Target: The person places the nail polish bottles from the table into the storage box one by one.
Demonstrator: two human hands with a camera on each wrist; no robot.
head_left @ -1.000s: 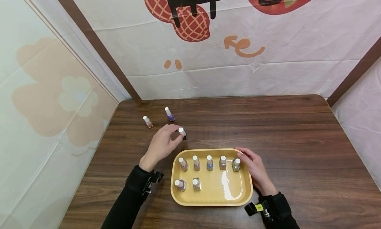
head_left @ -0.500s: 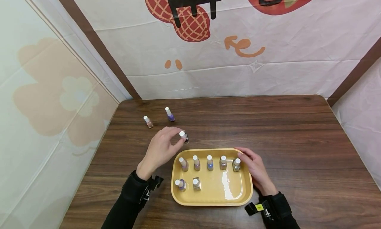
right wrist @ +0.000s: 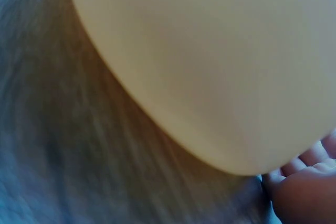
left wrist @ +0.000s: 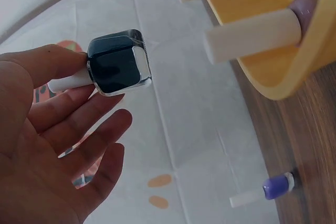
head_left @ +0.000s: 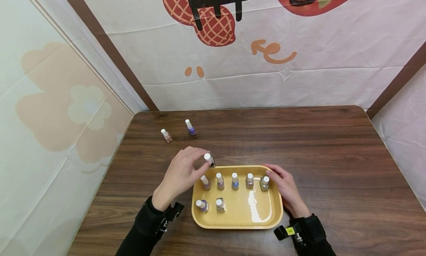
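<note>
My left hand (head_left: 181, 171) pinches a dark nail polish bottle (left wrist: 116, 62) by its white cap, between thumb and fingers. In the head view that bottle hangs at the far left rim of a yellow tray (head_left: 239, 221). The left wrist view shows its dark teal, almost black glass. With the thumb over the rim, my right hand (head_left: 287, 191) grips the tray's far right corner. Several white-capped nail polish bottles stand in the tray: a back row, including a blue one (head_left: 235, 182), and two in front, a purple one (head_left: 202, 205) and a clear-looking one (head_left: 220, 205).
Beyond my left hand, a pinkish nail polish bottle (head_left: 167, 136) and a violet one (head_left: 191, 128) stand on the brown wooden table (head_left: 316, 141). A white printed cloth (head_left: 233, 89) hangs along the table's back edge, and a pale panel stands at the left.
My left hand has brought the dark bottle nearer to me and slightly right, from behind the tray to its far left rim. The right hand and tray stay put.
</note>
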